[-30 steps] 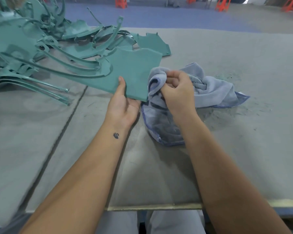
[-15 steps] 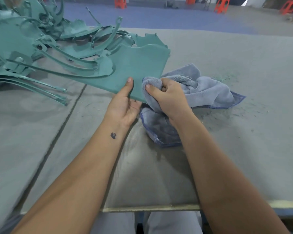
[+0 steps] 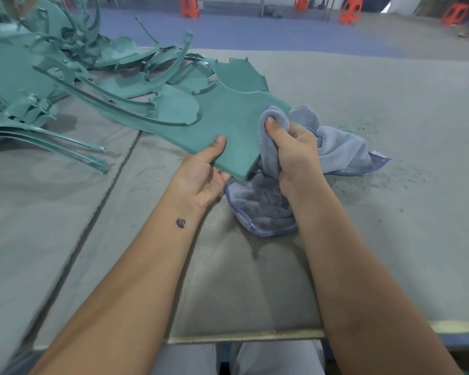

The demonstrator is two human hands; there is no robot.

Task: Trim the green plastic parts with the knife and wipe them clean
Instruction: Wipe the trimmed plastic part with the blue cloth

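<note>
My left hand (image 3: 203, 171) grips the near edge of a large flat green plastic part (image 3: 228, 117), thumb on top and fingers underneath, holding it tilted above the table. My right hand (image 3: 290, 147) grips a bunched blue-grey cloth (image 3: 341, 150) and presses a fold of it against the part's right edge. The rest of the cloth trails on the table under and behind my right hand. No knife is visible.
A heap of green plastic parts (image 3: 52, 77) with long curved arms covers the table's far left. Green shavings (image 3: 363, 125) lie scattered to the right of the cloth. The grey padded table (image 3: 390, 239) has a seam (image 3: 100, 201) at left. Orange stools (image 3: 348, 12) stand beyond.
My left hand has lifted and pulled the green part nearer. My right hand with the cloth has moved from beside the part onto its right edge.
</note>
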